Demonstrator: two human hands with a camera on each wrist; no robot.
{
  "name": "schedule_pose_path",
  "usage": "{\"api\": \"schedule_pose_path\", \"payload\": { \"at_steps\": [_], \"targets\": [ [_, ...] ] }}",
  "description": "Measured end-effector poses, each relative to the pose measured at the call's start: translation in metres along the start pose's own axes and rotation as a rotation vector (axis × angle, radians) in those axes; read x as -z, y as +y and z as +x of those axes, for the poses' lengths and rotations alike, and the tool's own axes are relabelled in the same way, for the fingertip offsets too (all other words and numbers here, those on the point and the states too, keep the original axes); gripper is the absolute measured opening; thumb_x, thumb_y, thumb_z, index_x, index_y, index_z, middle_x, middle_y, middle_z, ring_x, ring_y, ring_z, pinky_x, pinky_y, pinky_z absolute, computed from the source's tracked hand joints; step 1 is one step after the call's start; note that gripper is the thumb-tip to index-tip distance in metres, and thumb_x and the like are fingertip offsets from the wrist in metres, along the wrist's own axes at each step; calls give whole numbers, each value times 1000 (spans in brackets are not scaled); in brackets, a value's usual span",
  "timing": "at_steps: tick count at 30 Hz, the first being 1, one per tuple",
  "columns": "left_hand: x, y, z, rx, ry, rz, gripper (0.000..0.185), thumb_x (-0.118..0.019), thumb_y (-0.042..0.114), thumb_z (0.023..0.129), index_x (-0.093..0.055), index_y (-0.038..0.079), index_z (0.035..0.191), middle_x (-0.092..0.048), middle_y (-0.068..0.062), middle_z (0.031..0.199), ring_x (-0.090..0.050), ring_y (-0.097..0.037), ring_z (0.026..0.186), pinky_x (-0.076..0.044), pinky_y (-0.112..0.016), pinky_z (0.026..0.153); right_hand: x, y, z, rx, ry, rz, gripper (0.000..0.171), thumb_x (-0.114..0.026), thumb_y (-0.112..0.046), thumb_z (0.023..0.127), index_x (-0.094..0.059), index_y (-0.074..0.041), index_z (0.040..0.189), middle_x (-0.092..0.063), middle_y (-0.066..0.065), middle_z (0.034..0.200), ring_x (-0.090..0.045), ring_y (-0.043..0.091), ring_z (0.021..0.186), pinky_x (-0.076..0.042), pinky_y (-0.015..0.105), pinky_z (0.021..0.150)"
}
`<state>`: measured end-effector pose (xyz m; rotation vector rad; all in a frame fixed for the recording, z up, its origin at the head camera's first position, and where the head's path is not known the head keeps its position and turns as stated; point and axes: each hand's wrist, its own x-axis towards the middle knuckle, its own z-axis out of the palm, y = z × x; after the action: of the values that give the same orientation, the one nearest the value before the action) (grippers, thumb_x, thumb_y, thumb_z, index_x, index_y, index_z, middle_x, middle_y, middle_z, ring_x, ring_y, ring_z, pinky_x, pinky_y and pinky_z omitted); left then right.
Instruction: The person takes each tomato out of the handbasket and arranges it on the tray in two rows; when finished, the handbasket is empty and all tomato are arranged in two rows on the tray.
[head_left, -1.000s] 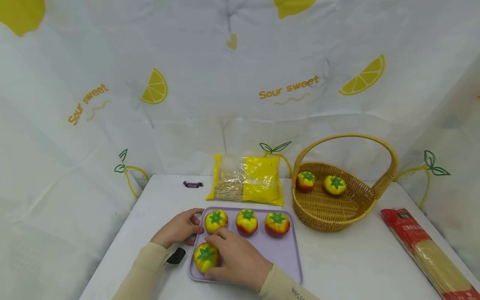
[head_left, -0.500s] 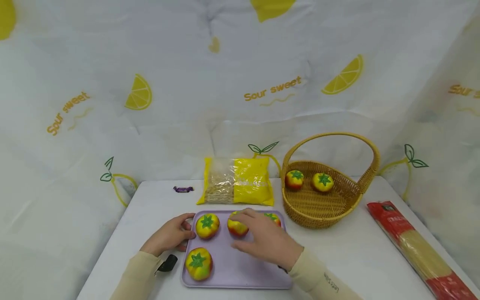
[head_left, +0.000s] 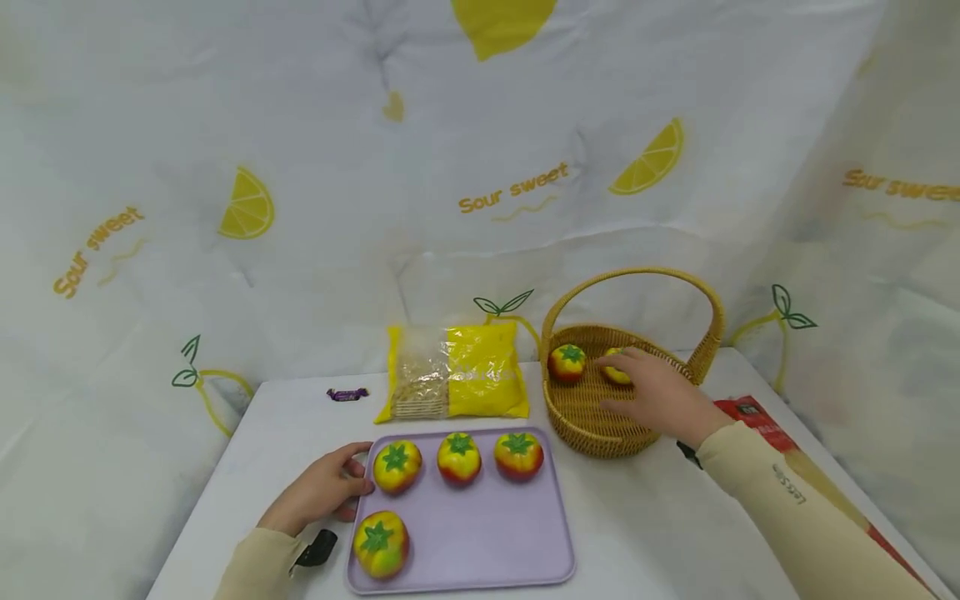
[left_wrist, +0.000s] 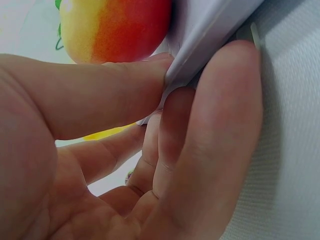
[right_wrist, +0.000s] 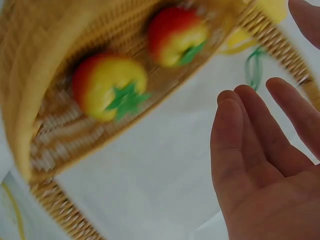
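My left hand (head_left: 318, 492) grips the left edge of a lilac tray (head_left: 472, 533); in the left wrist view the thumb lies on the rim (left_wrist: 200, 42) and fingers lie beneath it. Yellow-and-red imitation fruits with green star-shaped tops sit on the tray: three in the back row, including a left one (head_left: 397, 467), plus a front-left fruit (head_left: 381, 546). My right hand (head_left: 663, 396), fingers extended and holding nothing, is over the wicker basket (head_left: 592, 442). Two similar fruits lie in it, a left one (head_left: 567, 364) and a right one (right_wrist: 110, 87), partly hidden by the hand in the head view.
Behind the tray lies a yellow packet (head_left: 457, 371) with a clear window. A purple-wrapped candy (head_left: 348, 394) is left of it. At right, a red-ended noodle packet (head_left: 757, 421) is partly covered by my right forearm. The basket's tall handle (head_left: 637, 272) arches above it.
My right hand has moved from the front-left fruit across the tray to the basket, leaving that fruit on the tray. The left hand stays at the tray edge. The head view has shifted rightward.
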<state>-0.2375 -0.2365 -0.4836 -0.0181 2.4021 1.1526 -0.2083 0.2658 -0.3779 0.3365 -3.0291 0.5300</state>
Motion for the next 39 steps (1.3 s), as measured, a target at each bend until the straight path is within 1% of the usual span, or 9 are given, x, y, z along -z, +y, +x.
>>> {"api": "schedule_pose_path", "payload": {
  "at_steps": [4, 6, 9, 12, 16, 19, 22, 29, 39],
  "targets": [
    [0, -3, -2, 8, 5, -16, 67, -79, 10, 96, -53, 14, 158, -63, -11, 115, -64, -23, 81, -67, -37, 68, 11, 34, 16, -51, -36, 16, 66, -86, -28, 94, -60, -2, 149, -58, 28, 149, -60, 49, 132, -55, 66, 108],
    [0, -3, -2, 0, 4, -32, 67, -79, 9, 96, -52, 13, 158, -62, -12, 115, -65, -24, 82, -67, -37, 68, 15, 46, 24, -69, -54, 10, 66, -86, -25, 94, -60, 1, 149, -58, 31, 149, -58, 52, 133, -53, 69, 110],
    [-1, -2, -2, -4, 4, -50, 66, -78, 8, 96, -53, 13, 157, -62, -12, 114, -65, -23, 83, -67, -38, 67, 18, 57, 35, -89, -82, -6, 65, -86, -21, 93, -60, 4, 147, -59, 33, 148, -56, 54, 135, -49, 69, 113],
    [-2, -3, 0, 3, 9, -59, 66, -78, 8, 96, -54, 14, 157, -62, -11, 113, -65, -24, 82, -67, -38, 67, 17, 63, 47, -123, -115, 10, 65, -86, -18, 92, -59, 5, 147, -59, 33, 149, -53, 55, 138, -47, 70, 116],
    [-3, -6, 1, 18, 16, -52, 67, -80, 9, 95, -54, 14, 157, -62, -10, 111, -64, -23, 79, -67, -37, 66, 10, 69, 60, -177, -176, 63, 66, -85, -14, 92, -58, 3, 150, -57, 32, 153, -51, 55, 142, -44, 71, 119],
    [-4, -8, 2, 20, 20, -48, 67, -81, 9, 94, -55, 14, 156, -62, -9, 111, -64, -23, 78, -67, -36, 65, 4, 74, 67, -206, -207, 72, 65, -84, -12, 92, -58, 2, 150, -57, 32, 153, -54, 52, 139, -47, 70, 117],
    [-3, -8, 3, 12, 21, -46, 67, -82, 10, 94, -55, 15, 156, -63, -9, 111, -64, -23, 79, -67, -36, 64, 0, 78, 72, -221, -215, 67, 65, -85, -12, 90, -60, 1, 148, -57, 32, 152, -56, 49, 135, -50, 69, 113],
    [-4, -5, 1, 15, 14, -41, 67, -81, 9, 94, -55, 14, 156, -62, -9, 111, -64, -22, 79, -66, -36, 64, -8, 79, 73, -238, -250, 75, 64, -84, -12, 90, -60, 0, 148, -59, 31, 150, -58, 50, 134, -53, 67, 110],
    [-2, -6, 3, 3, 17, -41, 66, -80, 9, 94, -55, 14, 155, -62, -9, 110, -65, -22, 79, -67, -36, 64, -6, 73, 79, -272, -272, 39, 67, -85, -10, 89, -58, 2, 150, -58, 33, 150, -59, 48, 131, -55, 66, 107]
  ]
}}
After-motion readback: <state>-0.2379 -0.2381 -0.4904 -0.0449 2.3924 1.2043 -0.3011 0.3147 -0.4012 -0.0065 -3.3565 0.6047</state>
